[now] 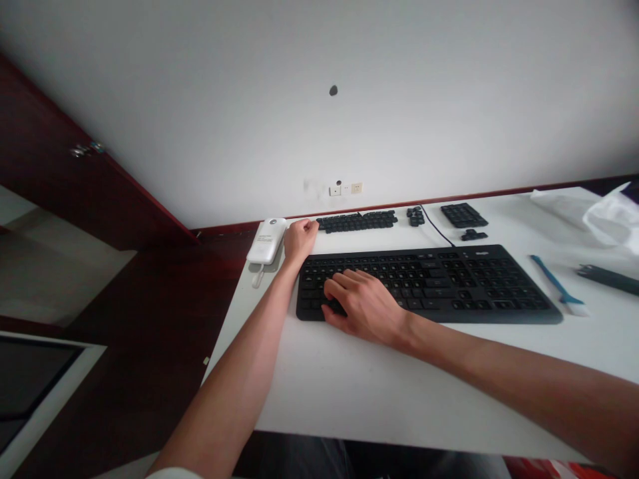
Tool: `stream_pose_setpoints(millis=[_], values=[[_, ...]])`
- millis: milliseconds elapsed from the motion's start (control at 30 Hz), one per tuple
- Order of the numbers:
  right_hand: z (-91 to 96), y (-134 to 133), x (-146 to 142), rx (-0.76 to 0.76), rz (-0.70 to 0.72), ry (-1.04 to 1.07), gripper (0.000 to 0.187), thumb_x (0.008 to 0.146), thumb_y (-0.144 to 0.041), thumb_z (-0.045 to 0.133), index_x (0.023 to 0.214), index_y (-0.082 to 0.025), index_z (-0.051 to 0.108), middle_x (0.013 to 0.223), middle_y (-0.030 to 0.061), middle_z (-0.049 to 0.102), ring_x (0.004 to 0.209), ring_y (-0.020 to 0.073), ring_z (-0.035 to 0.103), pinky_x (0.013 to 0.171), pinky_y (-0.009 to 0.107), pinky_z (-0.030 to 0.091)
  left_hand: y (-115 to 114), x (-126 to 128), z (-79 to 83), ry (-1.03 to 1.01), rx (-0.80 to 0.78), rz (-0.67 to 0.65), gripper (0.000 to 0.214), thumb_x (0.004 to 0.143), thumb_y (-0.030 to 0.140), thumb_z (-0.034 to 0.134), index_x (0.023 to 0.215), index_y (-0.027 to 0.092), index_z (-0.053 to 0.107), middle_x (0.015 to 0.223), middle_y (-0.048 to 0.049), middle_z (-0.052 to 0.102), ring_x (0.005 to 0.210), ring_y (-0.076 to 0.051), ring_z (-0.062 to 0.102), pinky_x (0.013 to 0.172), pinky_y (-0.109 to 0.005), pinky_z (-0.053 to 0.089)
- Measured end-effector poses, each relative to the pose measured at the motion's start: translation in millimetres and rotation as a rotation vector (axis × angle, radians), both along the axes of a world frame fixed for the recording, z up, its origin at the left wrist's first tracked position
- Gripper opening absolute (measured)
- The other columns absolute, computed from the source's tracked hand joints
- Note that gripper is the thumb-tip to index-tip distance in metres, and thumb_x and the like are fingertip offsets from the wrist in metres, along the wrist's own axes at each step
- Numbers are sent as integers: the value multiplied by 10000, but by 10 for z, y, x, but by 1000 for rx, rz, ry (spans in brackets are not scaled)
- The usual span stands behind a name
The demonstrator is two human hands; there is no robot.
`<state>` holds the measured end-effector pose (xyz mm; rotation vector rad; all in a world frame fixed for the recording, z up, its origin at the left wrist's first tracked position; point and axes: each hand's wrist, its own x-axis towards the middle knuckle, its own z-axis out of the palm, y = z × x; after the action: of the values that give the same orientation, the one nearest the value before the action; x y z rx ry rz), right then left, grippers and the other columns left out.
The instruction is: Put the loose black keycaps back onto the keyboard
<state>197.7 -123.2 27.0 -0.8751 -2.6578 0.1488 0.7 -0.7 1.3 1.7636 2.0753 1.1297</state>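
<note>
A black keyboard (449, 283) lies across the white table (349, 392). My right hand (362, 303) rests on its left part, fingers curled down onto the keys. My left hand (299, 238) reaches past the keyboard's far left corner, fingers closed at the left end of a row of loose black keycaps (357, 220); whether it holds a keycap is hidden. A white device (267, 241) with a short cord lies just left of that hand.
More loose keycaps sit in groups behind the keyboard (415, 215), (463, 215), (473, 234). A blue brush (555, 285), a dark tool (609, 278) and a white plastic bag (612, 216) lie to the right. The wall stands behind; dark floor lies left of the table edge.
</note>
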Motion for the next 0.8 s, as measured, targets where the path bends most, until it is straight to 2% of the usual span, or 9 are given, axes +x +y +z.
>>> stream_pose_setpoints(millis=[233, 367, 467, 533, 633, 700, 800], values=[[-105, -141, -26, 11, 151, 138, 147, 990, -238, 546, 890, -190, 642, 868, 37, 682, 830, 192, 555, 773, 351, 368, -24, 16, 12, 12, -15, -3, 361, 934, 389, 491, 624, 209, 455, 606, 12, 475, 632, -148, 396, 621, -292, 251], [-182, -334, -81, -131, 410, 166, 158, 996, -254, 530, 916, -190, 650, 794, 14, 668, 753, 168, 560, 742, 327, 394, -24, 23, 22, 15, -55, -9, 265, 933, 392, 541, 751, 218, 625, 645, 3, 573, 635, -166, 477, 631, -284, 277], [-229, -444, -117, -210, 571, 130, 158, 989, -279, 533, 933, -198, 657, 776, 7, 678, 711, 166, 567, 702, 327, 402, -33, 35, 39, 65, -65, -77, 207, 942, 379, 577, 909, 246, 732, 667, 6, 606, 637, -173, 525, 641, -286, 312], [-245, -471, -130, -259, 600, 124, 157, 985, -289, 538, 937, -203, 660, 781, 5, 685, 710, 168, 573, 697, 329, 413, -58, 64, 61, 129, -38, -135, 205, 949, 345, 590, 1016, 258, 764, 733, -6, 647, 692, -181, 573, 684, -290, 366], [-255, -460, -135, -352, 580, 158, 149, 977, -273, 543, 957, -200, 671, 786, 2, 688, 713, 163, 579, 720, 317, 436, -130, 141, 100, 261, 36, -186, 264, 955, 258, 587, 1155, 256, 760, 955, -47, 718, 901, -207, 636, 839, -309, 447], [-264, -448, -135, -405, 570, 175, 146, 970, -269, 548, 952, -202, 677, 780, 4, 688, 713, 163, 582, 729, 312, 440, -190, 198, 121, 338, 57, -210, 290, 966, 235, 571, 1189, 255, 755, 1092, -65, 722, 1045, -229, 627, 929, -325, 469], [-287, -440, -138, -470, 559, 178, 138, 958, -272, 560, 947, -206, 681, 774, 6, 690, 708, 165, 583, 724, 312, 440, -262, 256, 138, 393, 31, -237, 321, 991, 267, 560, 1260, 268, 735, 1210, -69, 695, 1131, -242, 599, 966, -338, 503]])
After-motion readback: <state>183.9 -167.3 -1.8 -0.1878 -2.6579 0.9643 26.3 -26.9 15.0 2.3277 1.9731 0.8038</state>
